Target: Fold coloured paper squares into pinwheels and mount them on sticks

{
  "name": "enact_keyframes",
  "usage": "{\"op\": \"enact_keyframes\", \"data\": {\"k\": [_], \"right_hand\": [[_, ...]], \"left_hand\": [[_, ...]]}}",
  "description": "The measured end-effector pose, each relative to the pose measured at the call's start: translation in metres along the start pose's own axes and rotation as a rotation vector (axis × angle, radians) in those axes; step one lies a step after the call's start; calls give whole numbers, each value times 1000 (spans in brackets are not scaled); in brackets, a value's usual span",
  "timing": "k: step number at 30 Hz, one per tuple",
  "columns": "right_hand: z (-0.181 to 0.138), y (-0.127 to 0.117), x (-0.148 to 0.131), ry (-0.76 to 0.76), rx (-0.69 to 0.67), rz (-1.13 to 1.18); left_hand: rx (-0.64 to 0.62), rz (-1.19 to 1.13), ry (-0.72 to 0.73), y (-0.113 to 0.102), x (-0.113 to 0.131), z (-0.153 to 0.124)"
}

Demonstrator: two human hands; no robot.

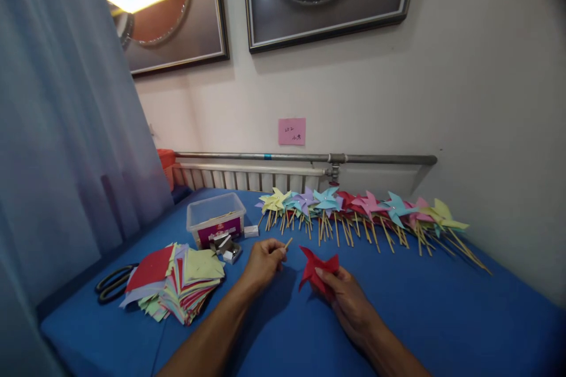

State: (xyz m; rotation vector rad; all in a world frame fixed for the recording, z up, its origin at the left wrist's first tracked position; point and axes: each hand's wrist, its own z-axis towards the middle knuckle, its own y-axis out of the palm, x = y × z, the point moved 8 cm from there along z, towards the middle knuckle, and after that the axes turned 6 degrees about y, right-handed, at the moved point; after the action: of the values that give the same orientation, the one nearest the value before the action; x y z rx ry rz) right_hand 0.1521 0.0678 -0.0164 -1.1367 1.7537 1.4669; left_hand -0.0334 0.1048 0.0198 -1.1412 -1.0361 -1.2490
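In my right hand (pixel 347 294) is a red paper pinwheel (pixel 319 268), its folded blades pinched under the thumb. My left hand (pixel 265 262) is closed around a thin wooden stick (pixel 289 242), whose tip pokes out past the fingers toward the right. The two hands are apart, above the blue tabletop (pixel 283 330). Behind them lies a long row of finished pinwheels (pixel 327 199) in yellow, purple, blue, red and pink, their sticks pointing toward me. Whether the red pinwheel has a pin in its centre, I cannot tell.
Left of my left arm are a fanned stack of coloured paper squares (pixel 198 268) and black-handled scissors (pixel 115 283). A clear plastic box (pixel 216 212) stands behind them, beside small open boxes (pixel 227 247) and a small white box (pixel 251 231). A radiator (pixel 247 178) lines the wall.
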Motion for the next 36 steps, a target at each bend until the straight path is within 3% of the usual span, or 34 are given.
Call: {"op": "enact_keyframes", "data": {"k": [5,11,17,22,25,30,36], "right_hand": [[-1,-1,-1,24,20,21],[-1,-2,-2,25,-1,51],[2,-6,3,51,-23,89],[0,-3,4,79,-60,115],[-2,0,3,80,-74,113],[-1,2,3,60,-91,88],[5,1,5,7,-65,55]], "left_hand": [[5,-23,-21,7,-4,-4],[110,-79,18,-6,1,-2],[90,-327,19,-6,-2,2],[70,-345,61,-2,2,0],[-8,-240,30,5,1,-2],[-243,48,6,32,-8,-12],[-290,133,31,48,-15,-22]]}}
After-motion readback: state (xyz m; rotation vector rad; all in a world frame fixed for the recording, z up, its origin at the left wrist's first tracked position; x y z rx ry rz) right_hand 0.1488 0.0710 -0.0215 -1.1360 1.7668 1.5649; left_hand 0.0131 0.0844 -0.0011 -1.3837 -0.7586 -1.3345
